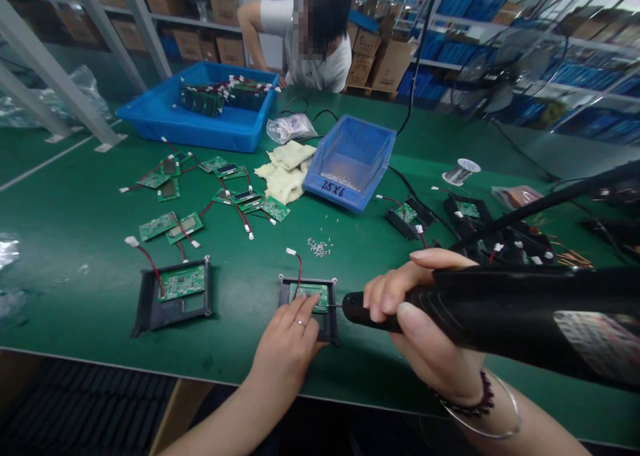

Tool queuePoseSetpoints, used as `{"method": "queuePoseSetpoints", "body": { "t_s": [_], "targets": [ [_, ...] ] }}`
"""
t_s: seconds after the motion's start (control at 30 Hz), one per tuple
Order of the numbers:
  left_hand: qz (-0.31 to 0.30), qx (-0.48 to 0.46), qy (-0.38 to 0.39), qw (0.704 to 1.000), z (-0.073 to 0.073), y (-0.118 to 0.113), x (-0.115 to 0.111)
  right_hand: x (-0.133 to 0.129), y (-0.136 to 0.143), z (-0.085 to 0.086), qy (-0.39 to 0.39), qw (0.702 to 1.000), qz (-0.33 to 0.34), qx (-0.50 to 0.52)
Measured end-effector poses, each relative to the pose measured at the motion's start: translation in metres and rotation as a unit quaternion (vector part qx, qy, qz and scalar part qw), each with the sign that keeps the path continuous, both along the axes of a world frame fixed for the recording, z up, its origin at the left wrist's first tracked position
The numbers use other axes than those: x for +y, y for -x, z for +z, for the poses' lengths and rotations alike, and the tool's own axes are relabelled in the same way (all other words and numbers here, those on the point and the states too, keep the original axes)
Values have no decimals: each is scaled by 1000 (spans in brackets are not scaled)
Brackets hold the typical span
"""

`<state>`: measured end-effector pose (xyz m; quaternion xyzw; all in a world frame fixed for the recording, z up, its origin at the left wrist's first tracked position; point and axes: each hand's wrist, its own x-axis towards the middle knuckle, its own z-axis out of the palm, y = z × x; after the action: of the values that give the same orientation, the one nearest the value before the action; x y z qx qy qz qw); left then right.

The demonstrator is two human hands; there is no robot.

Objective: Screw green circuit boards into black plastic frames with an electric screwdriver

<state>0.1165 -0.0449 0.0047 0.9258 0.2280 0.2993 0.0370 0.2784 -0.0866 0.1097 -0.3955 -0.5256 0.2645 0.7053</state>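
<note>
My right hand point(420, 309) is wrapped round a black electric screwdriver point(500, 309), whose thin bit points left at a green circuit board point(315, 295). The board lies in a black frame point(329, 329) near the table's front edge, with a red wire and white plug rising from it. Fingers of my left hand point(290, 336) rest on the board and hold the frame, its thumb side partly hidden. Small screws point(319, 246) are heaped just beyond the frame. To the left sits a second black frame point(160, 315) with a board point(183, 283) and a red wire.
A blue bin point(333, 188) of screws stands beyond the pile, beside yellow cloths point(285, 183). Loose boards point(185, 228) lie at the left, below a large blue tray point(200, 133). More frames point(467, 209) and a solder spool point(461, 171) are at the right. A person point(320, 49) sits opposite.
</note>
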Motion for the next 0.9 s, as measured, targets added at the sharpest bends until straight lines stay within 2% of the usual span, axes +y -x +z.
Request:
{"method": "queuePoseSetpoints", "body": {
  "t_s": [0.13,0.37,0.5,0.63,0.7,0.77,0.83,0.9],
  "targets": [
    [2,7,8,1000,0,0,-1,4,0,-3,12,1000,1,-6],
    [-2,27,18,999,-4,1,-1,11,4,-5,48,994,-52,-87],
    [4,25,15,1000,-7,1,-3,18,3,-10,56,994,-2,-91],
    [5,25,16,1000,-5,-3,-1,24,-6,-13,42,992,94,-71],
    [-3,17,32,999,6,-3,3,24,-12,-5,32,989,141,-42],
    [-19,-22,48,998,27,5,6,21,-18,9,13,989,144,11],
    [-36,-90,46,994,52,20,2,18,-25,26,-18,993,103,61],
    [-28,-145,38,988,72,41,-11,18,-32,38,-47,995,37,85]
  ]
}}
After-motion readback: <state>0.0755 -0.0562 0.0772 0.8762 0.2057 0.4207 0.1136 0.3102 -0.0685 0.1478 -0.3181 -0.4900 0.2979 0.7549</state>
